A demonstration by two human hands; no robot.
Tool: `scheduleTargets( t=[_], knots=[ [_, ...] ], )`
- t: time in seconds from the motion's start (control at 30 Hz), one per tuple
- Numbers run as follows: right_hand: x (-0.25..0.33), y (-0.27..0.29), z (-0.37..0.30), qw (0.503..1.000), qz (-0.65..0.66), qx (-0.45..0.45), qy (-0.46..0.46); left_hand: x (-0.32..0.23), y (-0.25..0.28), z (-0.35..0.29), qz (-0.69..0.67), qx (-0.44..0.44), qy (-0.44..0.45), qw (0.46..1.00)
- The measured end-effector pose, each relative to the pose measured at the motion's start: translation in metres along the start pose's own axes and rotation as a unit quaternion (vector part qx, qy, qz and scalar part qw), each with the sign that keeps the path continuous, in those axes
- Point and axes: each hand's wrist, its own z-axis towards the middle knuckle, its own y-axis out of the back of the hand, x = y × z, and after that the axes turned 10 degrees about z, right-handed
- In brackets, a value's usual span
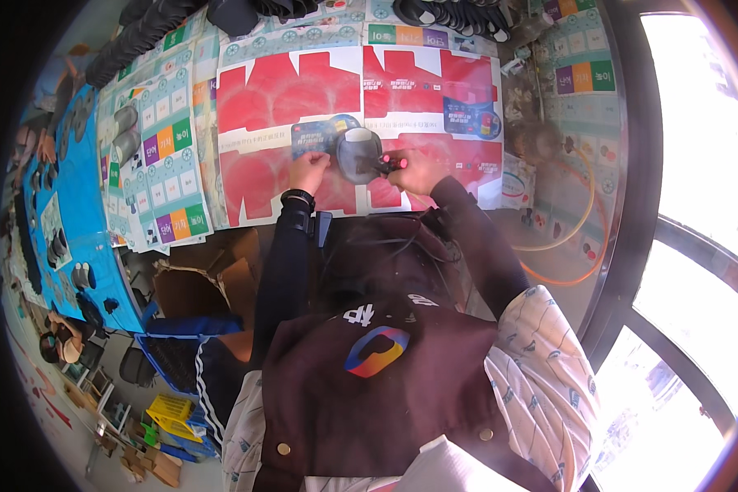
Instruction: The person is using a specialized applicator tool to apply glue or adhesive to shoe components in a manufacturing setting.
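A dark grey rounded piece [354, 170] with a pale patch at its top lies on the red and white printed sheet [283, 90]. Just left of it is my left hand [307, 174], its fingertips pinched together at the lower edge of a blue printed card [307, 138]. Whatever those fingertips hold, if anything, is too small to make out. My right hand [421, 172] is closed around a small black tool with pink ends [396, 163], whose dark front reaches over the grey piece's right side. The palm hides the rest of the tool.
Stacks of dark curved pieces [459, 15] line the table's far edge. Printed sheets [168, 156] cover its left side. Yellow and orange hoses [592, 193] loop at the right, near the window frame [697, 246]. A blue-covered table [70, 205] stands farther left.
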Motion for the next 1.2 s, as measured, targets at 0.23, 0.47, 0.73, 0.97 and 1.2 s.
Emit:
scheduleTargets(
  t=[0.23,0.47,0.73,0.97,1.2],
  knots=[
    [-0.034,0.019,-0.009,0.991,-0.116,-0.03,0.064,-0.004,-0.005,-0.001,0.157,0.028,-0.047,0.986],
    [-0.071,0.048,-0.024,0.968,0.194,-0.109,0.115,-0.035,-0.021,-0.003,0.177,0.028,-0.036,0.983],
    [-0.06,0.063,-0.05,0.946,0.274,-0.143,0.099,-0.025,0.122,-0.008,-0.417,0.071,-0.056,0.904],
    [-0.039,0.062,-0.031,0.95,0.267,-0.156,0.043,0.129,0.344,0.008,-0.434,-0.326,-0.065,0.838],
    [-0.003,0.048,-0.007,0.961,0.236,-0.141,0.024,0.252,0.456,0.062,-0.5,-0.484,0.08,0.714]
  ],
)
